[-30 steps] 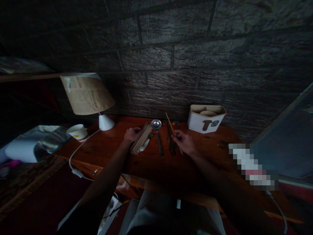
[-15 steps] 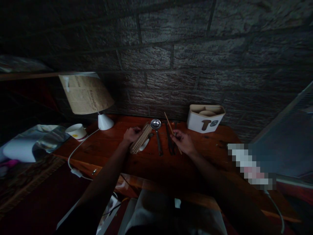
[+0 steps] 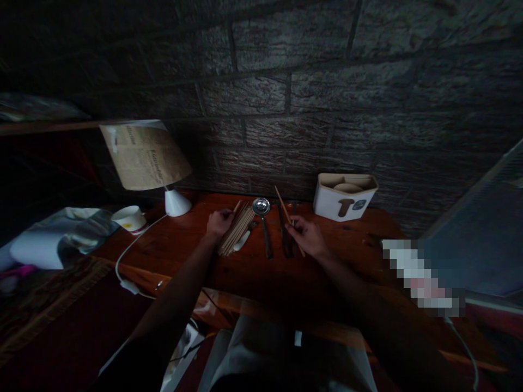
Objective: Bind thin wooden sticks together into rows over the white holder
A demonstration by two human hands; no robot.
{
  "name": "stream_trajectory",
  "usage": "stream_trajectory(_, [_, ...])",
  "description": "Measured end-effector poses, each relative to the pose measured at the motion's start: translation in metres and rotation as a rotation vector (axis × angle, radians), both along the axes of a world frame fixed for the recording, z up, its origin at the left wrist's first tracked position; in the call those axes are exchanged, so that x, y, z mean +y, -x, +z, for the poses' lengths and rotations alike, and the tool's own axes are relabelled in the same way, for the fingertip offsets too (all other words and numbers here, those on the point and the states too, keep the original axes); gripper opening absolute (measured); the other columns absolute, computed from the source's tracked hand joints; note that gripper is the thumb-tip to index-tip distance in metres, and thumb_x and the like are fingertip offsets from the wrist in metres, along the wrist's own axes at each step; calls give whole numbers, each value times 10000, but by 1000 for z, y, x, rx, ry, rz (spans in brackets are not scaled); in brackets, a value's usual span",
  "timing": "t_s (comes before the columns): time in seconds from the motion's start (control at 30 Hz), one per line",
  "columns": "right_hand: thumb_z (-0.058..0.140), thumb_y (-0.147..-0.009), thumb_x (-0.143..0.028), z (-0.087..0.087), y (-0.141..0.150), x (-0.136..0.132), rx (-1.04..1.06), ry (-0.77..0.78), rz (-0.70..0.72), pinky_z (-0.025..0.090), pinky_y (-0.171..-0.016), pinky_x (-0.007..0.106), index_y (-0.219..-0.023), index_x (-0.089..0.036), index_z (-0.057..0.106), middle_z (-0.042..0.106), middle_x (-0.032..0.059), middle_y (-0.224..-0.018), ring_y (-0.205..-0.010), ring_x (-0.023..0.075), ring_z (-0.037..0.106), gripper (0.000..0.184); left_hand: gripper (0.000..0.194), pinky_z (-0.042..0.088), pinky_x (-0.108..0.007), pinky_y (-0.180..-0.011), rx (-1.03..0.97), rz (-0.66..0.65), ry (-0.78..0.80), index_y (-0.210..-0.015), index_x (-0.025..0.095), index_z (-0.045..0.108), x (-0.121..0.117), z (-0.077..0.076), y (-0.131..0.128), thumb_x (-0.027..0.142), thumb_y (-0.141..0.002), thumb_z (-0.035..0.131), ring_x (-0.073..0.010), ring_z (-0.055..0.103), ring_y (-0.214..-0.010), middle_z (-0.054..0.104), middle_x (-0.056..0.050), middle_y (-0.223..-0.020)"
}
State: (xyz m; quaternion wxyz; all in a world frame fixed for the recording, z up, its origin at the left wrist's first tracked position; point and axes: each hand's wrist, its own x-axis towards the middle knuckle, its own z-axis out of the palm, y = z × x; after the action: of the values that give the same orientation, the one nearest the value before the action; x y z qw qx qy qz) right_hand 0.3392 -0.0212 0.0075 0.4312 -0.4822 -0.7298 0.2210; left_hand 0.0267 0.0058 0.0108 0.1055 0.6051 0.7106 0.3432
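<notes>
My right hand [image 3: 307, 235] is closed around a light wooden chopstick [image 3: 281, 201], held slantwise above several long dark utensils [image 3: 285, 234] whose kind I cannot make out. On the left, my left hand [image 3: 220, 222] pinches a chopstick at the edge of a pile of chopsticks [image 3: 237, 233]; its tip shows just past the fingers. Beside the pile lies a small utensil with a white handle [image 3: 242, 240]. A metal slotted ladle [image 3: 261, 206] rests between my hands, its handle toward me.
A white utensil holder [image 3: 338, 206] with a beige rim stands at the back right of the wooden table [image 3: 253, 277]. To the left are a lamp [image 3: 177, 204], its white cord and a paper cup [image 3: 129, 219]. A brick wall [image 3: 265, 141] rises behind.
My left hand has shifted slightly up and away from the pile, and a chopstick tip now shows at its fingers. The right hand stays nearly still with its chopstick.
</notes>
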Motion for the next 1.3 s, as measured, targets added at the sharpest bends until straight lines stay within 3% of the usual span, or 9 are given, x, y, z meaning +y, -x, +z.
stream_trajectory(0.17, [568, -841, -433, 0, 0, 0, 5, 0, 0, 402, -525, 245, -1042, -191, 674, 623, -17, -603, -505, 129, 535, 332, 329, 556, -220, -704, -103, 10, -17, -1049, 140, 711, 3, 0, 1, 356, -899, 514, -179, 723, -813, 779, -66, -917])
stream_trajectory(0.3, [571, -837, -428, -1, -1, 1, 7, 2, 1, 413, -544, 252, -1032, -193, 675, 612, -19, -595, -515, 135, 543, 323, 417, 553, -216, -622, -145, 35, -42, -1156, 98, 657, 2, 1, 1, 397, -920, 486, -182, 726, -802, 766, -109, -997])
stream_trajectory(0.53, [556, -849, -446, -2, -4, 2, 12, 7, -4, 425, -560, 253, -1042, -193, 669, 628, -12, -628, -538, 138, 550, 337, 370, 542, -234, -839, -59, -6, -40, -1140, 145, 683, 0, 1, 3, 359, -843, 628, -198, 707, -975, 742, -88, -1105])
stream_trajectory(0.67, [561, -845, -447, -3, -5, 3, 9, 0, -7, 418, -562, 254, -1053, -186, 670, 613, -14, -627, -535, 135, 540, 352, 309, 505, -281, -943, 64, 3, -5, -1129, 189, 703, 1, 0, 6, 255, -852, 582, -223, 683, -1046, 731, -71, -1135])
stream_trajectory(0.8, [553, -847, -463, -5, -5, 5, 1, -5, -8, 408, -541, 256, -1056, -175, 672, 600, -18, -598, -507, 135, 525, 375, 250, 471, -319, -1003, 181, 17, 19, -1015, 248, 755, 1, -1, 6, 256, -828, 590, -253, 653, -1094, 733, -60, -1121])
stream_trajectory(1.0, [547, -850, -458, -4, -3, 5, -11, -22, -16, 426, -542, 250, -1047, -184, 675, 625, -12, -631, -535, 139, 562, 361, 249, 480, -327, -984, 269, 13, 13, -888, 257, 783, -3, 4, 1, 412, -817, 602, -273, 652, -1071, 749, -78, -1028])
stream_trajectory(1.3, [547, -852, -455, -4, -4, 4, -3, -8, -21, 429, -545, 247, -1049, -187, 671, 620, -14, -621, -534, 140, 564, 355, 302, 510, -284, -874, 276, -36, 49, -868, 269, 778, -7, 7, -5, 455, -853, 540, -244, 690, -985, 762, -62, -1001])
